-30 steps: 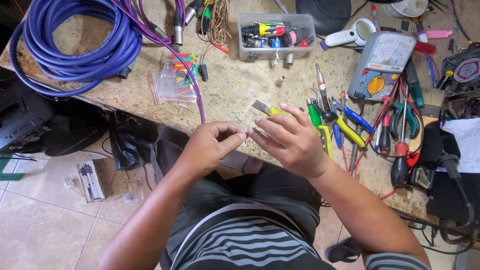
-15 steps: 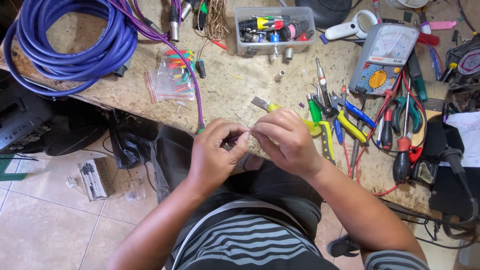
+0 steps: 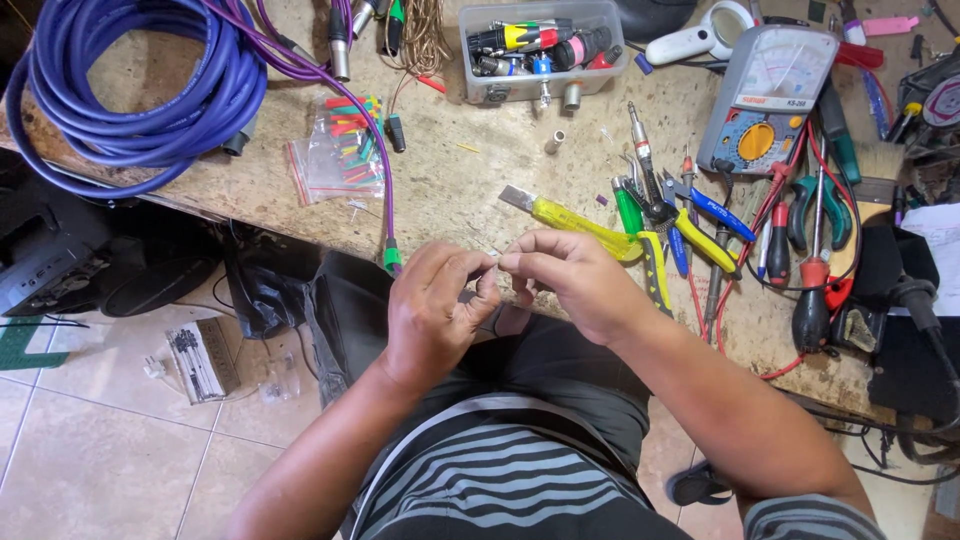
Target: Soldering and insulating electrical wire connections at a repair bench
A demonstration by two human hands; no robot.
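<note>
While your two hands met above your lap at the edge of the speckled stone workbench (image 3: 450, 190), they were pinching something too small to make out clearly. Your left hand (image 3: 435, 315) had thumb and forefinger closed on a thin dark wire end (image 3: 487, 292), held close to your body, likely so you could see it well. Your right hand (image 3: 570, 280) was curled, its fingertips pressed together right against the left ones, gripping the same tiny piece from the other side. Just beyond your knuckles lay the yellow-handled utility knife (image 3: 570, 215), blade pointing left, within easy reach. A thin purple cable (image 3: 385, 150) ran down the bench to a green-collared plug (image 3: 392, 260) near your left hand, trailing from the big coil of blue-violet cable (image 3: 140, 90). To your right sat yellow-and-blue pliers (image 3: 690, 230), a grey analogue multimeter (image 3: 765, 100), and a clear plastic box of connectors (image 3: 540, 45) farther back.
</note>
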